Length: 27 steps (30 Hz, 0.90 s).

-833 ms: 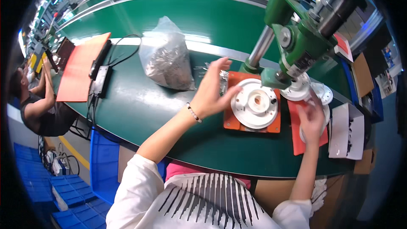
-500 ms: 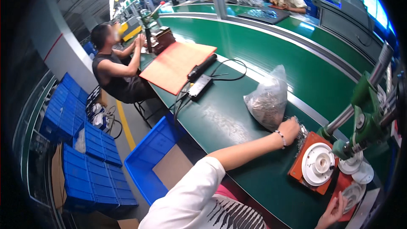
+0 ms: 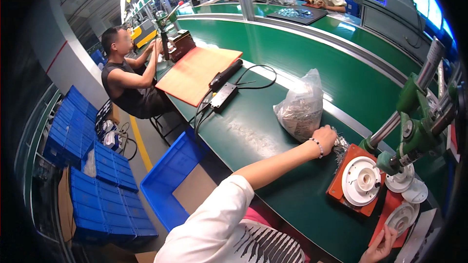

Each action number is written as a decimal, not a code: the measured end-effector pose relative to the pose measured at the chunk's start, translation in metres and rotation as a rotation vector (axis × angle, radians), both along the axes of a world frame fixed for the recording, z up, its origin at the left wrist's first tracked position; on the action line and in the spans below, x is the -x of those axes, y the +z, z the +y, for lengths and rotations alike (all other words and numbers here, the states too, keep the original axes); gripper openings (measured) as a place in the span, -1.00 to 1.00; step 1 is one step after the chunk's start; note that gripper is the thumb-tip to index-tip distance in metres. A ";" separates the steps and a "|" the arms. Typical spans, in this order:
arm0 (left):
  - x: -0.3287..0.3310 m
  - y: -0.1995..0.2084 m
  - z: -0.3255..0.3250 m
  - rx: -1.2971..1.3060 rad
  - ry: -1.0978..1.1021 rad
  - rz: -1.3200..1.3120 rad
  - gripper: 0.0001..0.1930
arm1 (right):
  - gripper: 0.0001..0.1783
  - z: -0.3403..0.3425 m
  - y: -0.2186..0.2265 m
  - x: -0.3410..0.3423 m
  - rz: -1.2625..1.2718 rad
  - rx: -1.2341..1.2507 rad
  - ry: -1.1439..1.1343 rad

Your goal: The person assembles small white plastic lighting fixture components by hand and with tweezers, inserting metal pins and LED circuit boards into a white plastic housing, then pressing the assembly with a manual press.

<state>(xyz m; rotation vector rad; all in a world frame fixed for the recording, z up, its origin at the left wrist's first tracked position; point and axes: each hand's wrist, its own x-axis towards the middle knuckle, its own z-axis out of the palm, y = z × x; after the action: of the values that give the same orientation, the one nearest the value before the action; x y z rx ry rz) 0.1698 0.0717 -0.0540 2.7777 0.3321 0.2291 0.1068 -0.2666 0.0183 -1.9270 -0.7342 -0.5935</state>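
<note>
My left hand [image 3: 325, 139] reaches across the bench to a loose heap of small, shiny metal pieces [image 3: 340, 149]. Its fingers are bent together at the heap's edge, and the fingertips are hidden. A clear plastic bag [image 3: 302, 109] full of similar thin metal pieces stands right beside it. Low on the right, my right hand [image 3: 381, 247] has loosely bent fingers, apart, at the near edge of a white plastic disc [image 3: 400, 218]; I see no grip on it. Another round white part [image 3: 361, 181] sits on an orange-red block [image 3: 336, 187] between my hands.
A green press with a steel column [image 3: 404, 131] rises over the block. More white discs [image 3: 414, 191] lie beneath it. A power strip [image 3: 224, 96], cable and orange mat [image 3: 197, 75] occupy the bench's left. A blue bin [image 3: 163, 190] stands below; a person [image 3: 126, 73] sits beyond.
The whole view has shifted slightly. My left hand stays at the metal heap, its fingers a little more curled. My right hand remains beside the white disc.
</note>
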 end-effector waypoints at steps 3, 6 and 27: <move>-0.003 -0.001 -0.004 0.107 0.026 -0.271 -0.91 | -0.83 -0.020 -0.019 0.001 0.044 0.021 -0.031; 0.005 0.025 0.000 0.203 -0.081 -0.481 -0.92 | -0.81 -0.008 -0.016 0.008 0.054 0.000 -0.042; 0.085 0.110 -0.080 1.396 -0.473 0.118 -0.83 | -0.92 0.070 0.011 -0.028 0.768 -0.561 0.686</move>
<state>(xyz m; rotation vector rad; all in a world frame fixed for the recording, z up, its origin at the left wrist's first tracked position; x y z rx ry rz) 0.0852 -0.0086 0.0557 1.4059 -0.1395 -0.2253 0.1351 -0.1966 0.0289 -1.1216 -0.5770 0.3404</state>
